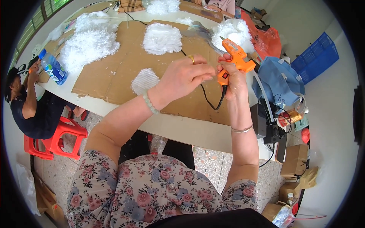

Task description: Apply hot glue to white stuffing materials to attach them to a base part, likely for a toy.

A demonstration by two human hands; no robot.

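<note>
Orange plastic glue gun [236,55] sits gripped in the right hand [236,80], above the white table [201,133]; the left hand [184,76] curls just beside it, whether pinching anything I cannot tell. Handwriting [279,100] marks the blue bag [272,78]; a printed label [56,73] wraps the bottle [45,57].

We see a white table [182,131] whose top is largely covered by a brown cardboard sheet [114,79]. On the sheet we find a shaggy white square [162,38] and, nearer the front edge, a smaller white ribbed piece [145,80]. A black cord [204,95] crosses over it. To our left, a fluffy white heap [89,43] spreads by the sheet's edge, and a blue-capped bottle [54,67] stands just beside it.
</note>
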